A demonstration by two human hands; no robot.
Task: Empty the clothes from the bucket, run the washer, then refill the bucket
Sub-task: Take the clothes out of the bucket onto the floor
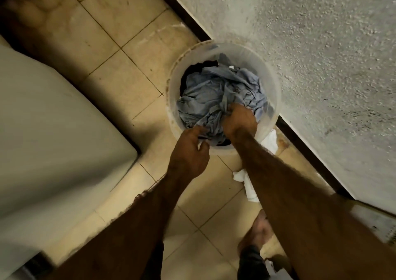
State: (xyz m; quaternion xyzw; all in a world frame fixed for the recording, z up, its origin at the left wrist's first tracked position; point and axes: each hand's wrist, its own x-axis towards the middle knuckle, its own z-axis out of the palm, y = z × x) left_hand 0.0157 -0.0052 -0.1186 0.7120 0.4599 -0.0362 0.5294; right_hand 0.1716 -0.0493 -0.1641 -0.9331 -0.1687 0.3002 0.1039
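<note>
A translucent white bucket (272, 80) stands on the tiled floor against the wall. It is filled with crumpled grey-blue clothes (214, 89), and some dark fabric shows at the far left inside. My right hand (239, 120) is down in the bucket, fingers curled into the grey-blue cloth. My left hand (188, 151) is at the near rim, its fingertips on the edge of the same cloth. The white washer (53, 130) fills the left side, lid closed.
A white cloth (249, 185) lies on the floor beside the bucket, partly under my right forearm. A rough plastered wall (321, 44) with a dark skirting runs along the right. My foot (260, 230) is on the beige tiles below.
</note>
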